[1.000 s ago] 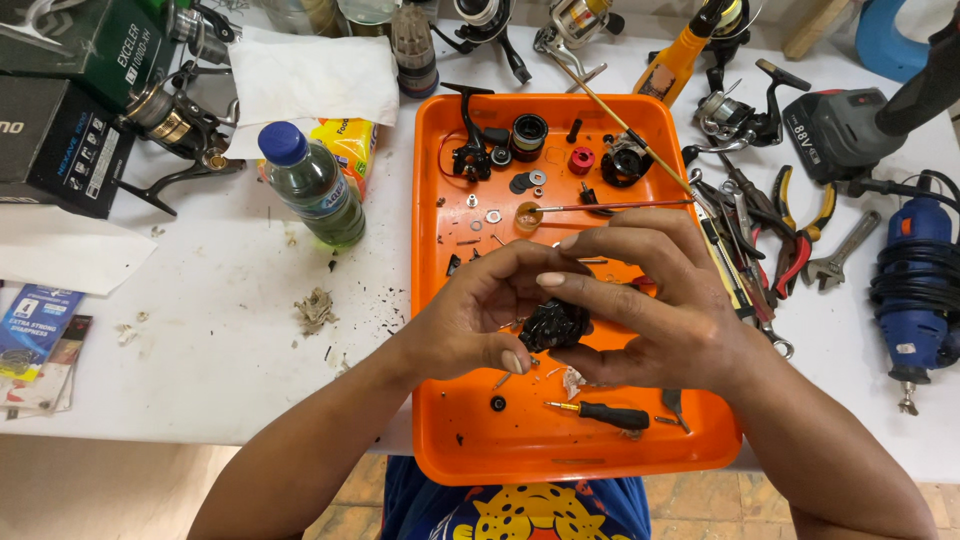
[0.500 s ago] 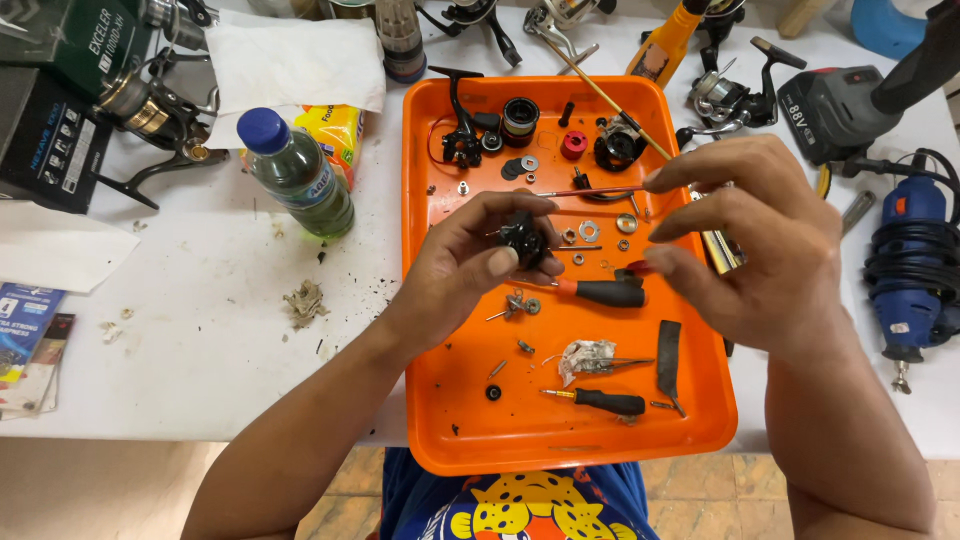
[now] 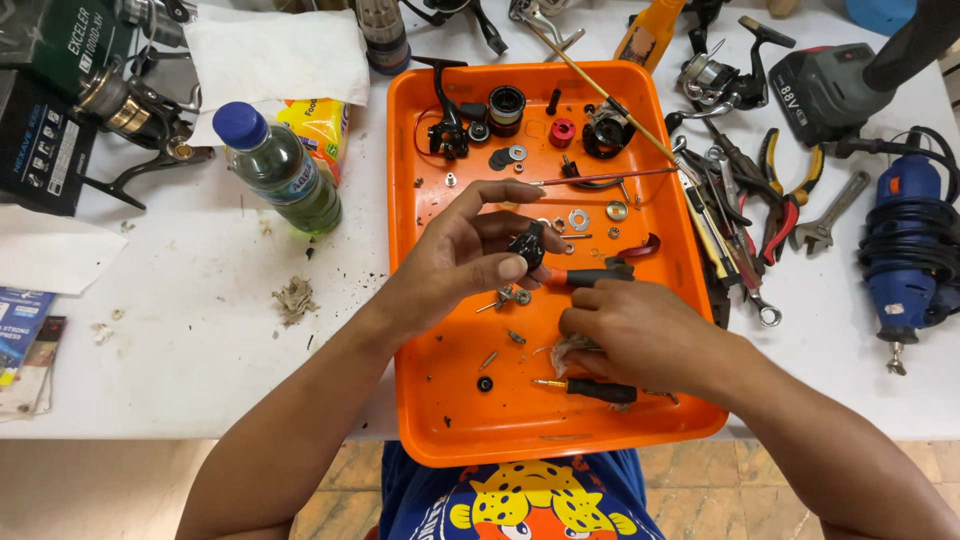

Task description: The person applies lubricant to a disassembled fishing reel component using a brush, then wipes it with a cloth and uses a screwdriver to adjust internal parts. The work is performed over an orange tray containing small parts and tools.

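Orange tray (image 3: 440, 420) on white surface (image 3: 200, 330).
Left hand (image 3: 470, 255): grip clamped on a small black part (image 3: 527, 245), held above tray centre.
Right hand (image 3: 640, 335): grip closed on a crumpled rag (image 3: 565, 348), lower right of the part.
Screwdriver (image 3: 590, 276): between both hands, long axis left-right, nearer the right hand.

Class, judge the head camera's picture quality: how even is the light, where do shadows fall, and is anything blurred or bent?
Head view: light is soft and even; only faint shadows under the left hand and right hand on the orange tray. The small black part in the left hand is sharp. The white table shows no harsh glare. Table edges bow slightly, a wide-lens effect.
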